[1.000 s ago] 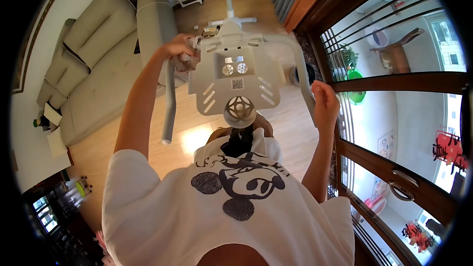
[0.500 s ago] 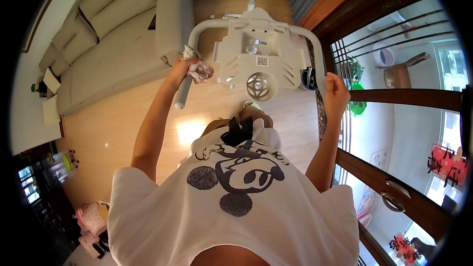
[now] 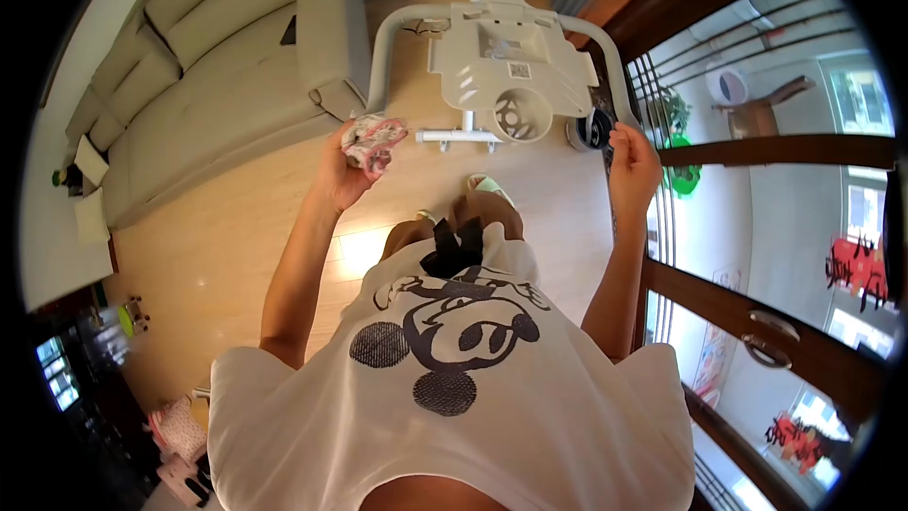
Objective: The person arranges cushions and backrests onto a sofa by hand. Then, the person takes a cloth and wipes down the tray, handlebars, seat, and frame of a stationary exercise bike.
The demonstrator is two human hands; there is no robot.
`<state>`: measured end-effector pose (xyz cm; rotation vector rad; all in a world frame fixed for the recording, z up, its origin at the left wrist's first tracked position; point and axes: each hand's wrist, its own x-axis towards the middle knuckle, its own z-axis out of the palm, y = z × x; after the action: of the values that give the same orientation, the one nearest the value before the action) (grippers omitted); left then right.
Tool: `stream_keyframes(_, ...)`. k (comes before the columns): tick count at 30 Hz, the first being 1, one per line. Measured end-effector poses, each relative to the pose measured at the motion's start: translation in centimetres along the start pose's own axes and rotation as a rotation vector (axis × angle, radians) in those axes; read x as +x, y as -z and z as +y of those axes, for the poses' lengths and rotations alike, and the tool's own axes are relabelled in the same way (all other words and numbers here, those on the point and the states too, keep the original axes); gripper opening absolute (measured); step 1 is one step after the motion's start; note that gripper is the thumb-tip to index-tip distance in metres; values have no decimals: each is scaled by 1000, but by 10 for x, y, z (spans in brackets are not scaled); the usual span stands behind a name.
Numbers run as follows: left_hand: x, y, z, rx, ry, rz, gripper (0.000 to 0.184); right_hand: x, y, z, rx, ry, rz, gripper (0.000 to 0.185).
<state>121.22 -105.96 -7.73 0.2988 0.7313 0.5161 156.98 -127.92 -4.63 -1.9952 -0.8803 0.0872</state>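
Observation:
My left hand point(image 3: 344, 173) is closed around a crumpled cloth point(image 3: 376, 140) with pink, white and grey patches. The cloth is at the lower end of the left arm of a white curved handlebar point(image 3: 602, 47); whether it touches the bar, I cannot tell. My right hand point(image 3: 636, 172) has its fingers curled round the lower end of the handlebar's right arm. Between the two arms sits a pale plastic panel point(image 3: 473, 85) with a QR label and a round, spoked holder point(image 3: 521, 116). A dark-topped round container point(image 3: 591, 131) is just left of my right hand.
A beige sofa point(image 3: 222, 71) stands on the left. On the right are dark wooden framed glass doors point(image 3: 757, 322). A white footed bar point(image 3: 459, 136) is low beneath the panel, over the wooden floor point(image 3: 218, 255). Pink patterned fabric point(image 3: 178, 431) lies at lower left.
My left hand has turned and come off the handlebar's left arm with the cloth bunched in it. The handlebar and panel now appear higher in view. My right hand has shifted slightly.

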Motion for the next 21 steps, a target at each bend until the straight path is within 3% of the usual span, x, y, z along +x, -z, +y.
stream_keyframes(3, -24, 9, 0, 18, 100, -185, 38, -31, 12, -10, -10, 16, 29, 16)
stream_keyframes(6, -44, 20, -16, 97, 58, -178, 40, -59, 31, -13, -3, -21, -3, 17)
stream_keyframes(7, -60, 3, -19, 186, 39, -48, 45, -66, 36, -12, 8, -40, -20, 16)
stream_keyframes(10, -65, -14, -32, 422, -89, -1, 47, -80, 41, -17, 115, -81, -60, 15)
stream_keyframes(14, -69, -53, -59, 604, -143, -69, 45, -80, 40, -39, 176, -52, -311, 17)
stream_keyframes(16, -68, -68, -82, 716, -151, -94, 51, -82, 34, -38, 336, -2, -501, 26)
stream_keyframes(18, -67, -97, -108, 780, -147, -124, 55, -76, 49, -48, 428, -124, -856, 47)
stream_keyframes(21, -54, -150, -153, 843, -206, -276, 65, -76, 77, -42, 824, -360, -927, 72)
